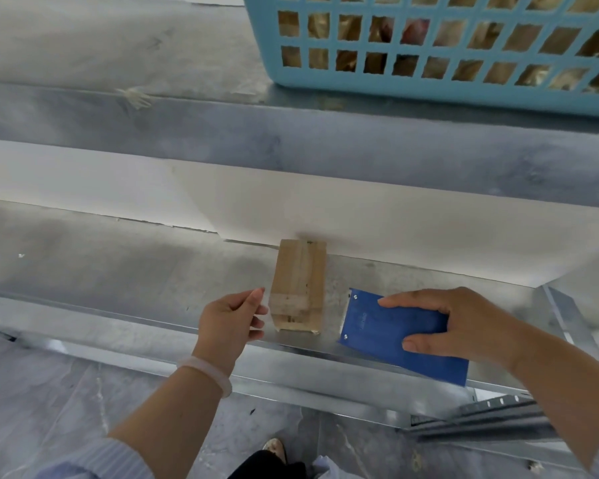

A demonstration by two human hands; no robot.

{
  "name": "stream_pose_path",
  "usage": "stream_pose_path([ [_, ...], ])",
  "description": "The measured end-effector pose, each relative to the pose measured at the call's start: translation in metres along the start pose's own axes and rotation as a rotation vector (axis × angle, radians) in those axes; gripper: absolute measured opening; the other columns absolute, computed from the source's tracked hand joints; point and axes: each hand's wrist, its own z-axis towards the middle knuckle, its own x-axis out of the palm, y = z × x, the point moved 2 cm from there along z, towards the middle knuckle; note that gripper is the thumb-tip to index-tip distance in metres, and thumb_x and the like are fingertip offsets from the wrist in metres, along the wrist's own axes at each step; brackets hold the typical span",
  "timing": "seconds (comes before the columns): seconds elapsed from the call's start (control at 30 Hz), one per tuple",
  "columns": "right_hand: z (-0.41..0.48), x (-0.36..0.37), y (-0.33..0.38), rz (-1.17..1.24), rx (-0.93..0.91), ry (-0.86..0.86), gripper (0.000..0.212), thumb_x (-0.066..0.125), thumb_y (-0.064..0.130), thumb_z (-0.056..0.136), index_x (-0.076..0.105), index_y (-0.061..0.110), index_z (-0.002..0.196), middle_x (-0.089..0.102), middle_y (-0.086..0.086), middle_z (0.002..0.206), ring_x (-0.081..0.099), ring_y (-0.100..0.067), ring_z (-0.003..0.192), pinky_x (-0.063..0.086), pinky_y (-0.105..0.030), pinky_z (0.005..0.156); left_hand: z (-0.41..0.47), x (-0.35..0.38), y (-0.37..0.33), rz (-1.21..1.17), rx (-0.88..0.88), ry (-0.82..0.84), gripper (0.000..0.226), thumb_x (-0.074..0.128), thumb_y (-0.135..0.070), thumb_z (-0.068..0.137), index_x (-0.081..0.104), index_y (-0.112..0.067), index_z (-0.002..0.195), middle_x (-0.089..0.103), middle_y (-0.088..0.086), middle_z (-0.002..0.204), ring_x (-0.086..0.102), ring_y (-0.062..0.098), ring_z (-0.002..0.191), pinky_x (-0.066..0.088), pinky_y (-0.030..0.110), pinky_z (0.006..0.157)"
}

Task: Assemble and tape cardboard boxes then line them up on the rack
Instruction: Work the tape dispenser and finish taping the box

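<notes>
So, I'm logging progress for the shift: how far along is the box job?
Done: one taped box stands on the rack shelf. In hand: the left hand sits beside it, contact unclear; the right hand grips a blue tool. Left: it is the only box in view, so the line-up has barely begun.

**Room on the left, crowded on the right**

Left of the cardboard box (pixel 300 286), the lower shelf (pixel 101 264) offers a wide run, with only the left hand (pixel 229 323) just beside the box. On the right, the blue tool (pixel 395 337) in the right hand (pixel 464 326) fills the gap before the rack upright (pixel 564 316). The upper shelf (pixel 222 133) and basket (pixel 429 81) cap it overhead.
</notes>
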Motion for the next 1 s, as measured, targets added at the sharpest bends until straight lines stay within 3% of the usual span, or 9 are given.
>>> stream_pose_path([
  [0.23,0.021,0.003,-0.006,-0.094,-0.009,0.026,0.058,0.080,0.048,0.071,0.050,0.074,0.113,0.053,0.049,0.115,0.050,0.021,0.110,0.040,-0.008,0.089,0.006,0.006,0.013,-0.036,-0.067,0.031,0.012,0.065,-0.021,0.091,0.077,-0.021,0.090,0.070,0.002,0.067,0.058,0.012,0.051,0.055,0.029,0.054],
  [0.37,0.031,0.013,-0.009,-0.091,-0.008,0.020,0.058,0.080,0.047,0.071,0.050,0.075,0.112,0.051,0.051,0.113,0.050,0.022,0.109,0.039,-0.008,0.090,0.007,0.012,0.018,-0.033,-0.095,0.046,0.016,0.062,-0.024,0.092,0.076,-0.030,0.089,0.060,0.005,0.053,0.053,0.013,0.046,0.056,0.029,0.053],
  [0.57,0.042,0.026,-0.003,-0.059,-0.018,0.030,0.056,0.080,0.046,0.072,0.051,0.074,0.112,0.052,0.051,0.113,0.051,0.021,0.108,0.038,-0.006,0.089,0.011,0.013,0.030,-0.058,-0.293,0.155,0.027,0.055,-0.026,0.096,0.062,-0.025,0.122,0.054,0.004,0.058,0.048,0.012,0.049,0.051,0.028,0.055],
  [0.63,0.042,0.026,-0.004,-0.062,-0.012,0.022,0.056,0.079,0.047,0.072,0.051,0.074,0.112,0.054,0.049,0.112,0.051,0.020,0.109,0.039,-0.008,0.090,0.015,0.008,0.023,0.171,-0.112,-0.010,0.031,0.057,-0.025,0.095,0.058,-0.025,0.126,0.057,0.002,0.068,0.053,0.009,0.056,0.051,0.026,0.053],
  [0.7,0.041,0.026,-0.005,-0.060,-0.001,0.022,0.056,0.080,0.046,0.073,0.051,0.074,0.112,0.055,0.049,0.112,0.052,0.019,0.109,0.040,-0.010,0.092,0.012,0.010,0.004,0.381,0.229,-0.149,0.032,0.052,-0.031,0.096,0.055,-0.026,0.127,0.057,-0.007,0.080,0.055,-0.001,0.069,0.052,0.019,0.062],
  [0.77,0.040,0.027,-0.006,-0.048,0.005,0.022,0.057,0.080,0.043,0.073,0.051,0.074,0.112,0.054,0.050,0.112,0.051,0.020,0.109,0.041,-0.010,0.093,0.006,0.025,-0.020,0.569,0.631,-0.089,0.038,0.042,-0.038,0.098,0.050,-0.026,0.133,0.058,-0.013,0.107,0.050,-0.006,0.099,0.045,0.019,0.088],
  [0.87,0.037,0.025,-0.008,-0.051,0.011,0.020,0.059,0.081,0.040,0.074,0.051,0.074,0.111,0.052,0.052,0.111,0.049,0.024,0.108,0.039,-0.001,0.086,0.005,0.058,-0.035,1.098,1.055,0.202,0.052,0.027,-0.042,0.100,0.033,-0.024,0.149,0.034,-0.005,0.153,0.024,0.013,0.143,0.020,0.033,0.116],
  [0.93,0.030,0.021,-0.012,-0.007,0.040,0.016,0.059,0.083,0.035,0.074,0.054,0.073,0.109,0.055,0.049,0.110,0.053,0.022,0.106,0.041,0.001,0.081,0.012,0.066,-0.028,1.376,1.041,0.358,0.052,0.020,-0.044,0.102,0.013,-0.031,0.152,0.009,-0.013,0.159,0.003,0.012,0.148,0.001,0.035,0.121],
  [1.0,0.022,0.017,-0.018,0.046,0.063,0.010,0.058,0.084,0.031,0.074,0.057,0.069,0.108,0.059,0.043,0.111,0.058,0.015,0.103,0.046,-0.003,0.081,0.022,0.061,-0.019,1.360,0.958,0.388,0.049,0.020,-0.043,0.103,0.005,-0.036,0.149,0.002,-0.019,0.157,-0.003,0.009,0.148,-0.003,0.034,0.120],
])
